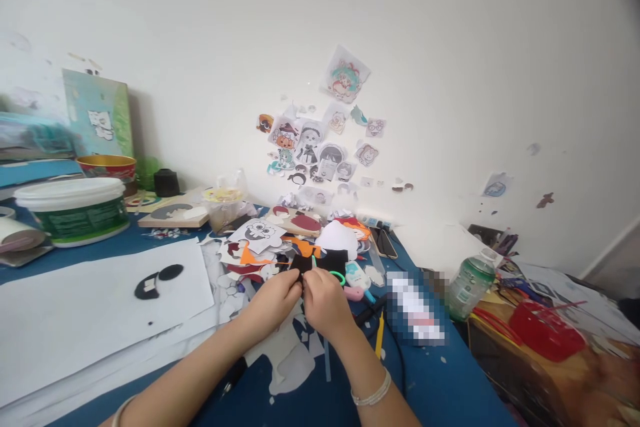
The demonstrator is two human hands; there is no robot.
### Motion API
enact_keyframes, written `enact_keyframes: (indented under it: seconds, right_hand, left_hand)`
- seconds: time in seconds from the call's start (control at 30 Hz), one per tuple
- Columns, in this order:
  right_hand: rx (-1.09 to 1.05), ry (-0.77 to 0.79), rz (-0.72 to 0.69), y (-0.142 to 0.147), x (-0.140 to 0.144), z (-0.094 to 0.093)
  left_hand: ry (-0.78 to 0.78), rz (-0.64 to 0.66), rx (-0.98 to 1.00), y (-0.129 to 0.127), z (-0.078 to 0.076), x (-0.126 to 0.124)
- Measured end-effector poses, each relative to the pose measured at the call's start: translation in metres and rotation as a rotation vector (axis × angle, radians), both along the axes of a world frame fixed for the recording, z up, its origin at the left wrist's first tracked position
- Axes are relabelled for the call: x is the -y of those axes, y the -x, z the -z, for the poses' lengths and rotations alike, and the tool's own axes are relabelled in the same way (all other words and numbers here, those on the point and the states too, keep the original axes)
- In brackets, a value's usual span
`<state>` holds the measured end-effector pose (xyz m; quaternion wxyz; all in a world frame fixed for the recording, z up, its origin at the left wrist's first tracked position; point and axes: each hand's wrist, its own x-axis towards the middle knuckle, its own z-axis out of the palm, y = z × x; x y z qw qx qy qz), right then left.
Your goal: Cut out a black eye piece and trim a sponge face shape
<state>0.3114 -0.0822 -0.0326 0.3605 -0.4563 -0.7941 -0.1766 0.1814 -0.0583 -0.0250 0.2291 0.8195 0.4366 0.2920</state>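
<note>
Black foam/paper cutout (300,265): small piece, held up over the blue table (440,387), centre of view, just in front of the scrap pile. Exact shape too small to tell.

Left hand (275,299): fingers curled, thumb and fingertips pinched on the cutout's left edge.

Right hand (325,300): closed around green-handled scissors (334,275); one green loop sticks out on the right side of the hand, a green tip shows above the knuckles against the black piece. Blade position hidden by the fingers. White bead bracelet (373,395) on that wrist.

Just behind the hands: pile of cut scraps (280,243) in white, orange, dark red and black, with a cartoon face printout on top. Right of the hands, touching the pile edge: a small light-blue glue bottle (357,275), lying tilted. A yellow pencil-like stick (380,341) lies on the table near the right forearm.

Left: large white sheet (90,307) with a black shape on it. Far left: white-lidded green tub (73,210), red bowl behind it.

Right: clear green-tinted plastic bottle (467,287), upright, at the table edge. Beyond it: red plastic basket (545,330) on a wooden surface.

Wall behind: cluster of cartoon stickers (320,147).
</note>
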Motion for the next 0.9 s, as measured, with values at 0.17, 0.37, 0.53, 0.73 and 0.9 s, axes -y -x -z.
enact_keyframes:
  seconds: [0.17,0.37,0.53,0.73,0.9]
  right_hand:
    - [-0.233,0.111,-0.083,0.001,-0.002,-0.003]
    - [-0.114,0.203,0.220,-0.013,-0.010,0.001]
    - [0.099,0.254,0.419,-0.020,-0.008,0.002]
    - [0.159,0.314,0.488,-0.015,-0.003,0.003]
    - [0.148,0.328,0.514,-0.016,-0.006,-0.001]
  left_hand:
    - [0.003,0.038,0.067,0.005,-0.007,-0.003]
    - [0.010,0.034,0.167,0.018,-0.021,-0.009]
    - [-0.011,-0.045,0.282,0.023,-0.025,-0.009]
    - [-0.133,-0.114,0.350,0.026,-0.032,-0.003]
    - [-0.161,-0.095,0.359,0.028,-0.035,-0.001]
